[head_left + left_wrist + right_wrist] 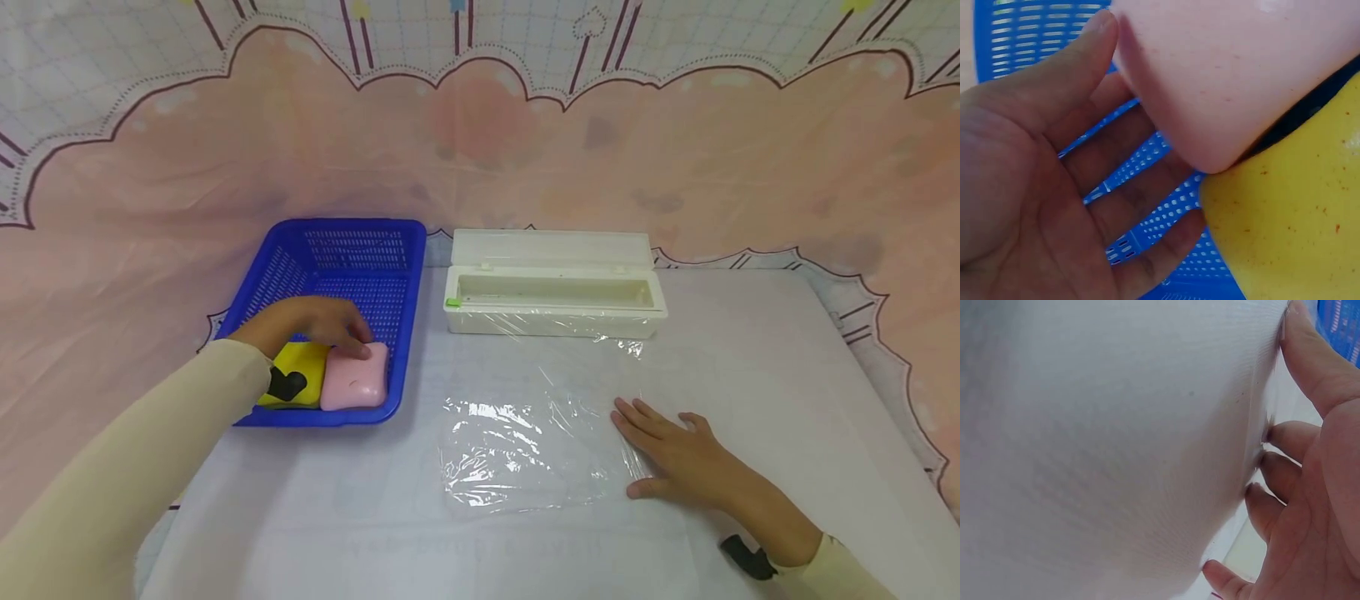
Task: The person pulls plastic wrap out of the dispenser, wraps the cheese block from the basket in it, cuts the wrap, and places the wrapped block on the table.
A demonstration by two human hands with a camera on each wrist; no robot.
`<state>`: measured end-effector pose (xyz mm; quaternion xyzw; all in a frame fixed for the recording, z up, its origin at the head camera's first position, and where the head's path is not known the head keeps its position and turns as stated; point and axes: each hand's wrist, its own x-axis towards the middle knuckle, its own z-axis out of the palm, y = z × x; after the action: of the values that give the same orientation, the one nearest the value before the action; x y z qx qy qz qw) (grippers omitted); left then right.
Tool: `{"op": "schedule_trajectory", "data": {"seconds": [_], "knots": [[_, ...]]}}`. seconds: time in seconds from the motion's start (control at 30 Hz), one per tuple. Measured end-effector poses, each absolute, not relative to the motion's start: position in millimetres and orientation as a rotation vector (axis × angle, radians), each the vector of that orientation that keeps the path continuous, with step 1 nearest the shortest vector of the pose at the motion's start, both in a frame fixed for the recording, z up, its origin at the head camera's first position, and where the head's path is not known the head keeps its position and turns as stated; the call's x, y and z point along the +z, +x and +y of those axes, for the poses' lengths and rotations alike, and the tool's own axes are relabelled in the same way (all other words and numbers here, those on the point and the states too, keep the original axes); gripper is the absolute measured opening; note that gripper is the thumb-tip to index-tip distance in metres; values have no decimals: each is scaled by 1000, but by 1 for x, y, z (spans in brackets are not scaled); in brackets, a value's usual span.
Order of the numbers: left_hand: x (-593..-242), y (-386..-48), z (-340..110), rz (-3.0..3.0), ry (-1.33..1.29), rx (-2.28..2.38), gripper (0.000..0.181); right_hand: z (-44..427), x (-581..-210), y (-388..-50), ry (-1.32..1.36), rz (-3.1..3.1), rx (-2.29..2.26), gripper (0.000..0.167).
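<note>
- Pink and smooth, the rounded block (pixel 354 385) sits in the front right corner of the blue basket (pixel 330 417), beside the yellow block (pixel 317 375), probably kept together there within reach.
- The left hand (pixel 330 321) reaches over the basket wall, fingers loosely extended along the pink block's edge; no closed grip shows, though the fingertips are partly hidden.
- The right hand (pixel 678 458) lies spread, holding nothing, its fingers on the right edge of the clear film (pixel 517 450), likely to keep it flat.
- The film seems to run from the front of the white box (pixel 555 323), whose raised lid (pixel 551 248) leans back, leaving the inside exposed; a green tab (pixel 453 302) sits at its left end.
- A black piece (pixel 288 384) at the left wrist covers part of the yellow block.
- Patterned cloth (pixel 480 158) hangs behind everything.
</note>
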<state>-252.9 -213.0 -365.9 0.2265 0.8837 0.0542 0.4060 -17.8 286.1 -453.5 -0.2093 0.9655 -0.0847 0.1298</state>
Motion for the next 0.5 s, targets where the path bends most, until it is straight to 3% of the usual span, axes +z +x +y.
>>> {"op": "schedule_trajectory", "data": {"seconds": [0.1,0.3,0.5], "knots": [[-372,-257,-213,2228,555,144,43,286,-453,-18,-606,2801,-260,105],[-376,-258,-212,2247,591,184,20,287,-453,-17,-601,2796,-268,105],[-364,-247,-214,2300,727,233,9,287,-453,-18,-601,2798,-274,105]]}}
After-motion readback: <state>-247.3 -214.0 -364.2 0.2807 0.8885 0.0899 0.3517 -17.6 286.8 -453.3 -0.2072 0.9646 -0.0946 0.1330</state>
